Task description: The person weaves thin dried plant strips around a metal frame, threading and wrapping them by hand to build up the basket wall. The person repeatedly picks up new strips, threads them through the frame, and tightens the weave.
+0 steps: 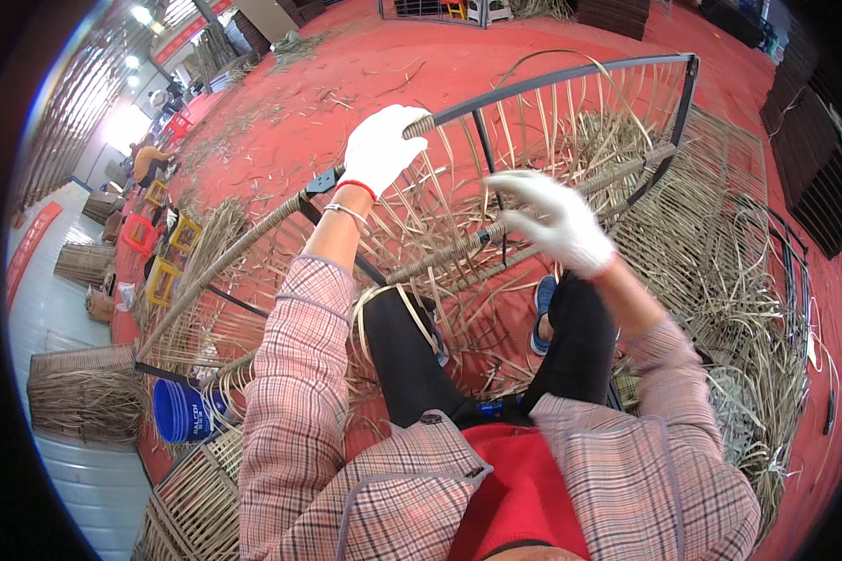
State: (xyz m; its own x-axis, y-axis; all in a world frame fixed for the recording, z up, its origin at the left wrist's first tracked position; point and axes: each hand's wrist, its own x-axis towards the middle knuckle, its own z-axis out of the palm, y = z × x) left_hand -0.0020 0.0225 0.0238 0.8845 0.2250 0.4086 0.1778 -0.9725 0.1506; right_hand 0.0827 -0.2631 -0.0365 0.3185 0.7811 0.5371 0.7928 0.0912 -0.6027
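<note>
A long black metal frame [561, 77], partly wrapped with tan woven strips, lies across above my knees. My left hand [376, 154], in a white glove, is closed round its far rail, where the wrapping gives way to bare black metal. My right hand [563, 224], gloved too and slightly blurred, hovers over the near wrapped rail [440, 260]. Its fingers are stretched out and apart, and I see nothing held in them. Pale flat strips [437, 187] run between the two rails, and some loose ends hang down by my knees.
Heaps of loose strips and woven panels [720, 252] lie at my right. A blue bucket [180, 411] stands at the left, near a slatted panel [196, 500]. Dark stacked panels [809, 159] rise at the far right. Another person [147, 161] sits at the far left by coloured stools [164, 280].
</note>
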